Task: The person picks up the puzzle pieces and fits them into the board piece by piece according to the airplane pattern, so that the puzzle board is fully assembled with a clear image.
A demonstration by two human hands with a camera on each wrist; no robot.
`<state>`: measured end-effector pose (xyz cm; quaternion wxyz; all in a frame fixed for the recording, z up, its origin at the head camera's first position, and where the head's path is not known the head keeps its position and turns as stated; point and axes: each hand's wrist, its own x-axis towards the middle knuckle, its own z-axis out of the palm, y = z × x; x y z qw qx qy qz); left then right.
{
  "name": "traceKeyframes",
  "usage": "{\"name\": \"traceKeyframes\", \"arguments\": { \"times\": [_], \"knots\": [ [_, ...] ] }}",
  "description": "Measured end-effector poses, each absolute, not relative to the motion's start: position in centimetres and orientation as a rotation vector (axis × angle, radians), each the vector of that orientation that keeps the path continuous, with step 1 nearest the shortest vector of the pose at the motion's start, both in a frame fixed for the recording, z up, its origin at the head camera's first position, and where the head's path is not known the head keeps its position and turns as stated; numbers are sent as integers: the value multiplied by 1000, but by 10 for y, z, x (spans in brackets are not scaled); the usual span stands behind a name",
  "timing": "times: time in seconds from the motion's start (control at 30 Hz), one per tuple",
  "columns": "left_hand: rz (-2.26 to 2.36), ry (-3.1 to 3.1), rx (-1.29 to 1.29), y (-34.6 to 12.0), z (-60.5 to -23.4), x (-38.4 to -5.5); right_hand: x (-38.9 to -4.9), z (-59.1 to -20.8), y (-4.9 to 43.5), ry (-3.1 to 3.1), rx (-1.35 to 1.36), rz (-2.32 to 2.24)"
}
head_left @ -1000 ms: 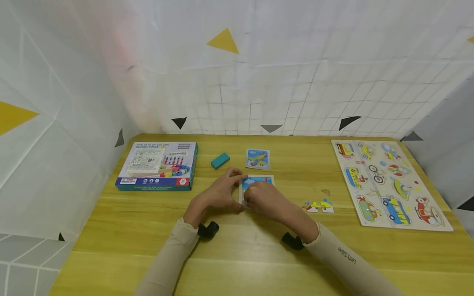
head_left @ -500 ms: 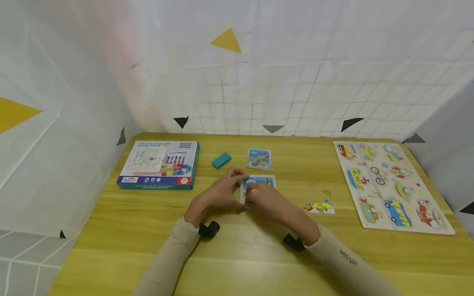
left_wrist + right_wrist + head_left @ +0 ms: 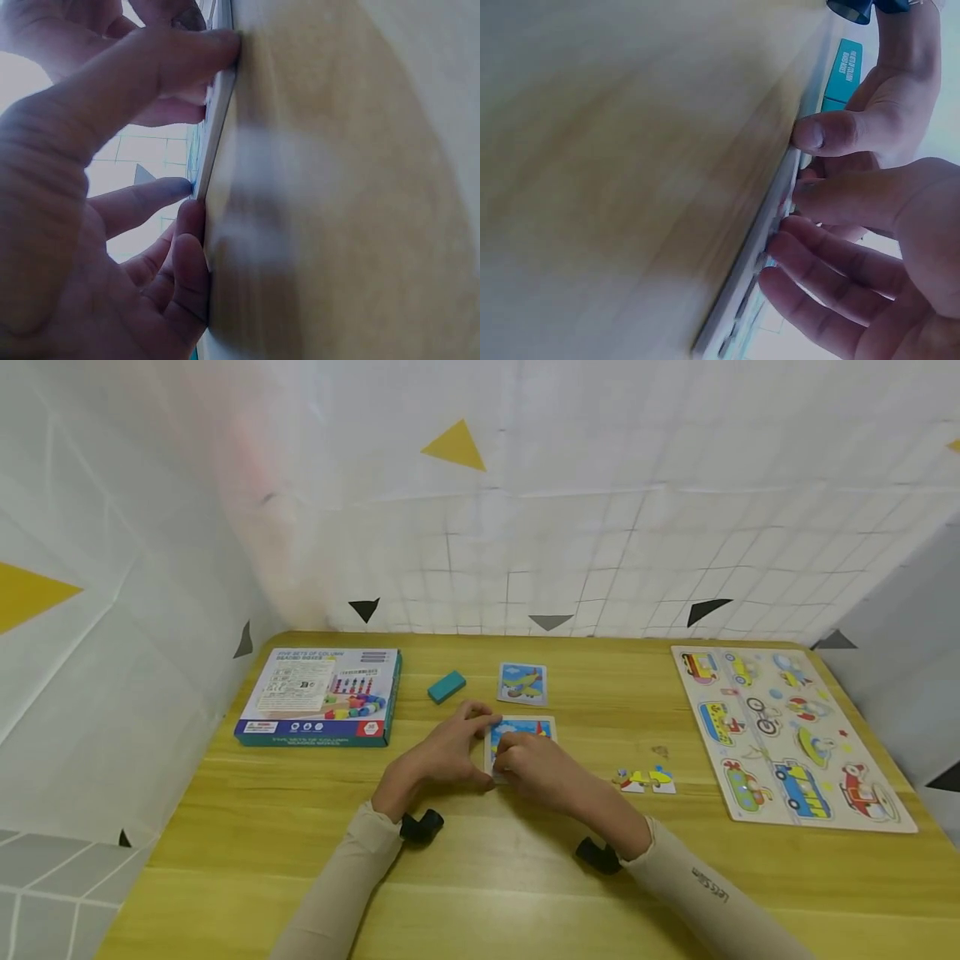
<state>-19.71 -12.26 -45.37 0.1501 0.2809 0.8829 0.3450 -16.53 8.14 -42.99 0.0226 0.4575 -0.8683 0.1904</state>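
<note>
A small framed jigsaw puzzle [image 3: 542, 726] with a blue sky picture lies flat in the middle of the table. My left hand [image 3: 447, 748] holds its left side, the thumb at the near corner and the index finger at the far one. Bent over the puzzle's lower left part is my right hand [image 3: 542, 768], its fingertips down on the surface; I cannot tell whether they pinch a piece. In the right wrist view its thumb and fingers [image 3: 810, 262] meet the puzzle tray's edge [image 3: 739, 300]. Two loose puzzle pieces [image 3: 662, 779] lie right of that hand.
Behind the puzzle lies an airplane picture card [image 3: 522, 683], with a teal block [image 3: 447, 687] to its left. A bead toy box [image 3: 318, 697] sits at the back left. On the right is a large wooden vehicle peg board [image 3: 791, 739]. White sheeting [image 3: 570, 493] encloses the table.
The right hand shifts slightly on the puzzle, showing a little more of its picture. The left hand keeps its place at the tray's left side.
</note>
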Motion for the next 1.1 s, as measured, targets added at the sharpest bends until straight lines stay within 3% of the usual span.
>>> {"name": "traceKeyframes", "arguments": {
  "times": [0.63, 1.1],
  "knots": [
    [958, 2539, 761, -122, -452, -197, -151, -419, 145, -2888, 1107, 498],
    [959, 2537, 766, -122, -452, -197, -143, -418, 184, -2892, 1037, 516]
  ]
}}
